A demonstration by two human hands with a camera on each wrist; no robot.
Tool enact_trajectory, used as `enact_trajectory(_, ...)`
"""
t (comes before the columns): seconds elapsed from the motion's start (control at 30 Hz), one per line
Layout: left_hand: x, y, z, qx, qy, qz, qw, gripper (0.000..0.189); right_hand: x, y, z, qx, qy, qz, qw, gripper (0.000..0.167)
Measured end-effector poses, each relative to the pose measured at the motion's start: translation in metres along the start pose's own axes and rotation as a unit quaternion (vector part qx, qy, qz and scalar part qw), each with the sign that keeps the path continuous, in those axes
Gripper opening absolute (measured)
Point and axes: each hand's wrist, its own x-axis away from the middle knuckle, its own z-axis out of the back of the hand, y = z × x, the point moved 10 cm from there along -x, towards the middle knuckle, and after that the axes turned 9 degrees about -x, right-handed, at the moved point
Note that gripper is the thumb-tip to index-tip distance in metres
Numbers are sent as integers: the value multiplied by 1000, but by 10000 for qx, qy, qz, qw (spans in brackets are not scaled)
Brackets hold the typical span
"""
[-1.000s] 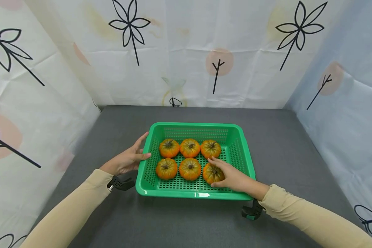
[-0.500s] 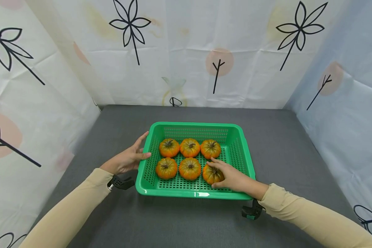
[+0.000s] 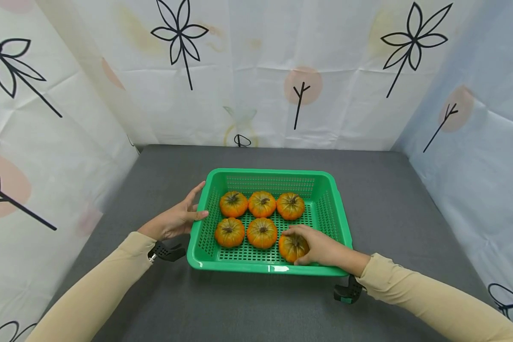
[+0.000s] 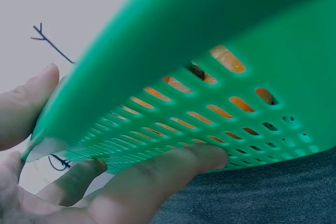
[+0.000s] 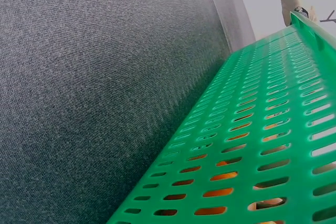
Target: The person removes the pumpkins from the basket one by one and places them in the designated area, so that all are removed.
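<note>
- A person's bare right hand (image 3: 320, 246), right of the head view's centre, curls its fingers round a small ribbed orange-and-green pumpkin (image 3: 289, 249); the hand covers the pumpkin's right side, and whether its base touches the floor beneath cannot be told.
- The gripped pumpkin sits at lower right inside a rectangular green plastic basket (image 3: 239, 267) with slotted walls, alongside five similar ribbed orange-and-green pumpkins (image 3: 261, 233), all in view.
- At centre left, the bare left hand (image 3: 176, 220) pinches the basket's rim, thumb over the edge, the other fingers partly hidden behind the wall.
- In the left wrist view, those fingers are spread beneath the rim, one extended along the slots; the hand is cut off at lower left.
- Only orange slivers of pumpkin show through the slots there and in the right wrist view, where the basket wall hides most of the right hand.
- Beige fabric sleeves (image 3: 98, 289) run out of frame at both lower corners, above a dark grey desk (image 3: 256, 304).
</note>
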Motion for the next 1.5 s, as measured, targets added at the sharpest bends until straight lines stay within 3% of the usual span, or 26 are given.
enact_trajectory(0.8, -1, -1, 2, -8, -62, -21, 10000, 96, 4, -2, 5, 372, 91, -128, 9992, 62)
enact_trajectory(1.5, -1, -1, 1, -17, -58, 53, 10000, 98, 29, -29, 42, 196, 344, -251, 9989, 64)
